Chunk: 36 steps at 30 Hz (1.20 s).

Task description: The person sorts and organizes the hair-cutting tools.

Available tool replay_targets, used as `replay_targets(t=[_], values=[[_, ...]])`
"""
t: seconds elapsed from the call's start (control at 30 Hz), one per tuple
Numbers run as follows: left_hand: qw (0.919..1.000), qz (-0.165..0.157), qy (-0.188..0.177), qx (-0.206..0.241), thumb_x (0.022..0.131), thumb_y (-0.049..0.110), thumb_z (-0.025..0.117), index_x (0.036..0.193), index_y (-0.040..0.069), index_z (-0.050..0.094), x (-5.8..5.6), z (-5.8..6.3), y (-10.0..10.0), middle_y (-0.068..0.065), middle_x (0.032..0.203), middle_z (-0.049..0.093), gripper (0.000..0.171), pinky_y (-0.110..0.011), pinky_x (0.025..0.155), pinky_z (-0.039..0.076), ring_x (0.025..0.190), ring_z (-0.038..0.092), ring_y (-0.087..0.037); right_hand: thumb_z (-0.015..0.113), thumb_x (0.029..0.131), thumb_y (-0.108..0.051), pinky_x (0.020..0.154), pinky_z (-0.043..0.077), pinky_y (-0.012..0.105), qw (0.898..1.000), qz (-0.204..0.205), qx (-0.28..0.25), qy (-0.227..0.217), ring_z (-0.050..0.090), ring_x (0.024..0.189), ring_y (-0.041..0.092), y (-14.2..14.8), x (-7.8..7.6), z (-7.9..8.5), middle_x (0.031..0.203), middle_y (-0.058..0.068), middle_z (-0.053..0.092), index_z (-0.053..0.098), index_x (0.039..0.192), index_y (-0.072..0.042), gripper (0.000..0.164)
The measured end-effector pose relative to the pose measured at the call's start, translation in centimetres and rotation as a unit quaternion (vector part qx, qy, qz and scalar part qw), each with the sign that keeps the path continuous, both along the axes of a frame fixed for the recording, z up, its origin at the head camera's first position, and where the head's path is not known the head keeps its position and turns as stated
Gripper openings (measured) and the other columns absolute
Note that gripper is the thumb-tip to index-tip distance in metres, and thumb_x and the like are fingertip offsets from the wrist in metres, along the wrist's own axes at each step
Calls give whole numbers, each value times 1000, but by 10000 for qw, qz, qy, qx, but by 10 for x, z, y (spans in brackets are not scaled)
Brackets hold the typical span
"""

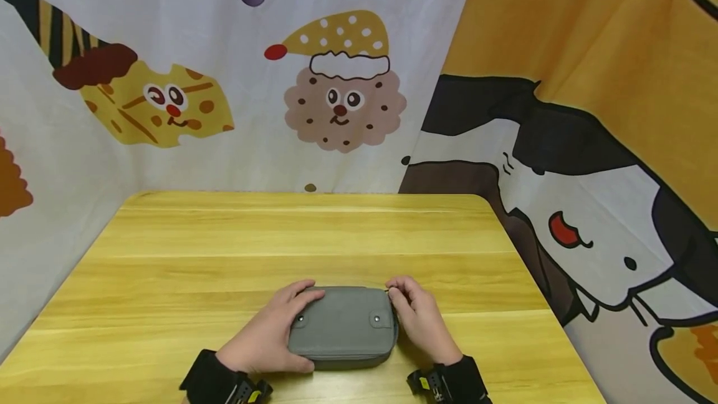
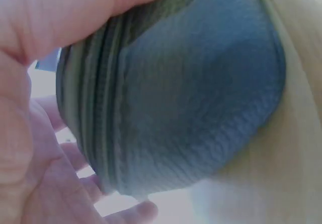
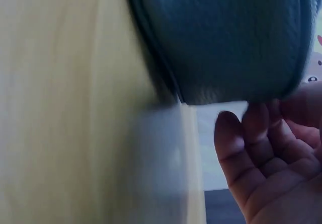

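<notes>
A grey leather-like zip pouch with two snap tabs lies on the wooden table in the head view. My left hand grips its left end, thumb along the near side and fingers over the far edge. In the left wrist view, zipper lines run down the side of the pouch by the thumb. At the far right corner, my right hand pinches the small zipper pull, mostly hidden by the fingertips. The right wrist view has curled fingers right at the end of the pouch.
The light wooden table extends beyond and to both sides of the pouch. A printed cloth with cartoon figures hangs behind the table and along its right side. Each wrist wears a black strap with a small device.
</notes>
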<state>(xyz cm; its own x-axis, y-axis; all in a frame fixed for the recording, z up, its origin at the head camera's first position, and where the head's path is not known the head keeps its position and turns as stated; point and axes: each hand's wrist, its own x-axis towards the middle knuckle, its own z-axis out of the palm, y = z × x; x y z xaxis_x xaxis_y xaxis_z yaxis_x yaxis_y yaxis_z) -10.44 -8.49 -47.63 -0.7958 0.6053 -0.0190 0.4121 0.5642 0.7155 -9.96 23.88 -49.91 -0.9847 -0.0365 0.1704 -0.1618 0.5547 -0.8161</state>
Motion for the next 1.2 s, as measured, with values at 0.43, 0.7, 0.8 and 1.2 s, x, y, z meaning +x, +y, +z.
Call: replay_targets(t=[0.43, 0.7, 0.8, 1.2], values=[[9718, -970, 1513, -1524, 63, 47, 98, 166, 17, 33, -1, 19, 36, -10, 163, 47, 125, -66, 124, 34, 148, 45, -33, 44, 102, -1, 55, 38, 21, 9700, -347, -1846, -1543, 44, 60, 11, -6, 1, 0, 71, 2, 49, 68, 97, -2, 24], [9705, -1013, 1616, -1472, 58, 40, 97, 164, 15, 35, -5, 11, 33, -2, 159, 50, 125, -55, 121, 41, 142, 49, -25, 54, 112, -23, 78, 50, 25, 9708, -141, -1397, -1943, 60, 89, 15, -6, 0, 1, 98, 4, 68, 72, 114, -3, 26], [9720, -1001, 1589, -1411, 57, 43, 99, 164, 16, 36, -5, 10, 33, 0, 158, 50, 127, -55, 122, 41, 143, 48, -25, 57, 112, -30, 81, 49, 25, 9741, -47, -1209, -1909, 60, 93, 15, -4, 0, 0, 99, 4, 70, 72, 110, -5, 30], [9744, -913, 1663, -1206, 53, 50, 102, 162, 18, 40, -1, 10, 32, 4, 155, 54, 129, -52, 121, 44, 141, 51, -20, 52, 112, -46, 60, 40, 24, 9708, -56, -1358, -1975, 46, 66, 12, -4, 2, -1, 74, -2, 45, 57, 91, -8, 44]])
